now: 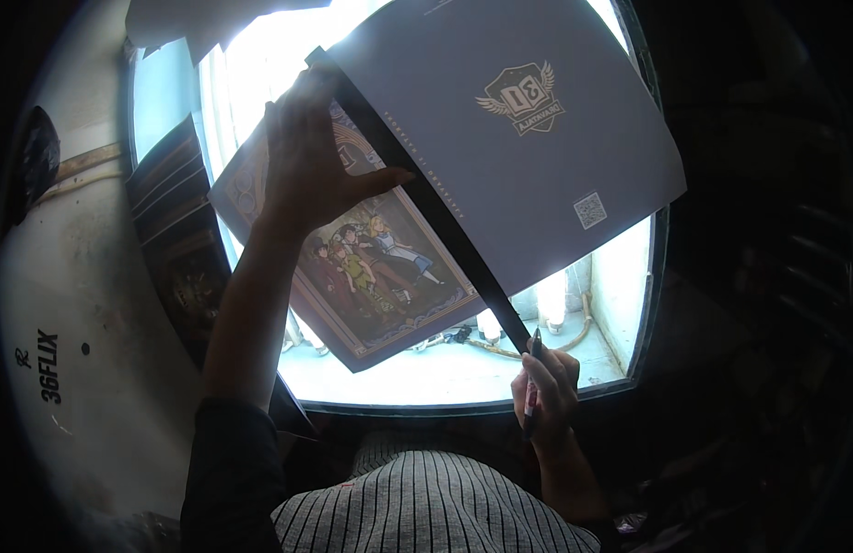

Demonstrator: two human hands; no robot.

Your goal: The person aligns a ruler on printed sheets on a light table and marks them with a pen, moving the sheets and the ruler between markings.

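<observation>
A person leans over a lit glass desk (445, 378), a light table glowing white from below, in an otherwise dark room. One large printed sheet (500, 138) lies tilted across the glass. It shows two pale purple-grey panels: the right one carries a winged crest and a small square code, the left one (371, 267) a picture of cartoon figures inside a decorative border.

One long black ruler (417, 194) runs diagonally between the panels, from the upper middle of the view down toward the lower right.

The left hand (306, 166) lies flat, fingers spread, pressing the ruler and sheet near the ruler's upper end. The right hand (544, 392) is closed around one slim tool (533, 387), probably a craft knife or pen; the dim view makes it hard to tell which. Its tip sits at the ruler's lower end.

To do this step well, the left hand should keep firm, even weight on the ruler so it cannot slip, with fingertips back from the working edge. The tool should stay hard against that edge and travel in one steady pass.

Counted: one sheet, one ruler, one hand tool, two hands. At least two glowing lamp tubes (551, 300) show under the glass. A dark stack of frames or boards (173, 230) leans at the left.
</observation>
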